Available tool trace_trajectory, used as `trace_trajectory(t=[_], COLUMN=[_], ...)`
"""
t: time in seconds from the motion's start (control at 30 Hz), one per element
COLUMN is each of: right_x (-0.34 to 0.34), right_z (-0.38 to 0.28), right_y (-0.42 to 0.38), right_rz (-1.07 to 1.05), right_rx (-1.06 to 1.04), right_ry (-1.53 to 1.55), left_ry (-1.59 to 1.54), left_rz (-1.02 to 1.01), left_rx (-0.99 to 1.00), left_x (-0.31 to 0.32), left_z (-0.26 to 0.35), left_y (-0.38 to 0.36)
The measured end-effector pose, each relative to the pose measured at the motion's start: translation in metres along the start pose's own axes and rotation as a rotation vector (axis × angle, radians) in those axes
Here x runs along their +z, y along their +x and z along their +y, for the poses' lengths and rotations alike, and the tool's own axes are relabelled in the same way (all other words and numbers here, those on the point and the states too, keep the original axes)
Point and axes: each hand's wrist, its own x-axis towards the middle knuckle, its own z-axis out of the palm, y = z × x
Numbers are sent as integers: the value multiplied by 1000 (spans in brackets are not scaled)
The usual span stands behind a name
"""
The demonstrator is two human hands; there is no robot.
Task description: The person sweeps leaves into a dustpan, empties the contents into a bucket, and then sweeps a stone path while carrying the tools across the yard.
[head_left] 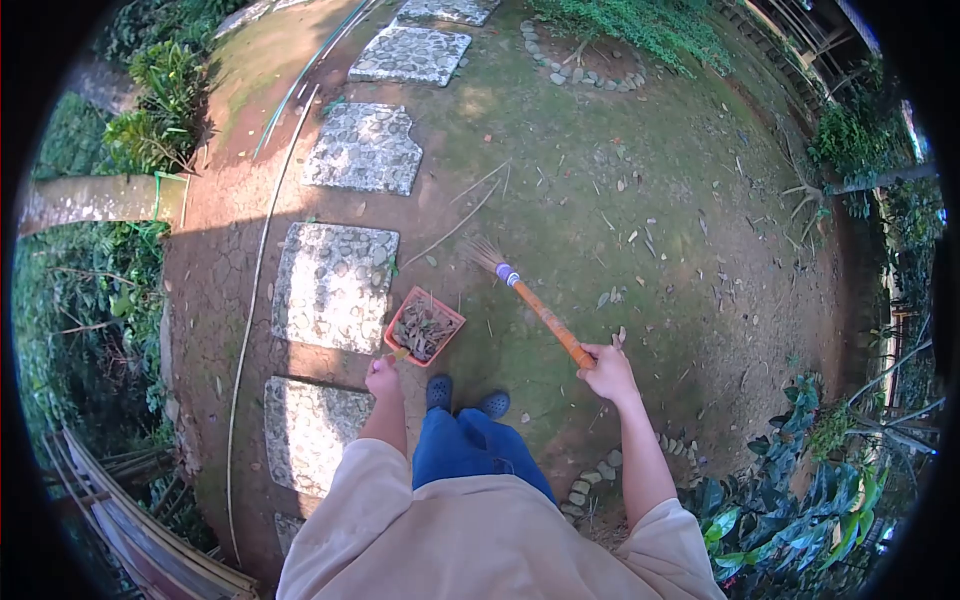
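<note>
Left fingers (382,376) grip the dustpan (424,327) of leaves (424,328); right fingers (607,372) grip the broom (545,315)

Along the left of the mossy dirt ground (540,235), bears a row of pebble-studded slabs (335,280), beside a pale pipe (263,236). Holds a forked twig (455,226) near the middle, scattered dry leaves (603,299) to the right, curved stone borders (582,76) toward the far and near edges.

Pebbled stepping slabs (333,286) form a column over bare soil. A pale pipe (254,290) runs along their outer side. Beyond the slabs, a ring of stones (575,77) borders a green shrub (640,28); fallen leaves (610,297) dot the mossy ground (600,190).
</note>
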Motion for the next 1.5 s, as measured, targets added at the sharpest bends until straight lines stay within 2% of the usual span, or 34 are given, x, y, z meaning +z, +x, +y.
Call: trace_trajectory(t=[0.2,0.3,0.4,0.5,0.6,0.7,0.8,0.9,1.0,1.07,1.13,1.23,1.3,1.4,1.5], right_x=[47,30,10,2,0,11,36,49,77,90,96,72,60,20,21], right_z=[-29,-52,-68,-63,-66,-82,-89,-107,-104,-101,-93,-86,-74,-98,-77], right_y=[19,-11,-57,-82,-84,-67,-37,-14,7,6,0,-34,-63,-105,-114], right_rz=[-177,-286,-304,-315,-265,-211,-104,-64,-83,-129,-168,-244,-253,-267,-197], right_rx=[39,55,40,140,126,181,55,40,30,29,20,39,126,377,278], right_ry=[-104,-105,-40,111,124,117,57,-18,-144,-143,-138,-27,113,292,319], left_ry=[26,15,60,140,197,143,72,30,189,279,319,300,289,310,326], left_rz=[20,-70,-86,-80,-59,-58,-23,-56,-41,-64,-89,-115,-101,-105,-158], left_rx=[-129,-129,-196,-137,-100,-169,-80,-131,-123,-89,-77,-88,-88,-74,-93], left_x=[-17,-34,-45,-54,-61,-59,-62,-62,-59,-61,-62,-61,-59,-60,-62], left_z=[-7,-4,4,8,9,42,36,46,35,7,5,12,26,33,27], left_y=[11,17,19,19,26,10,19,13,29,56,63,63,54,50,60])
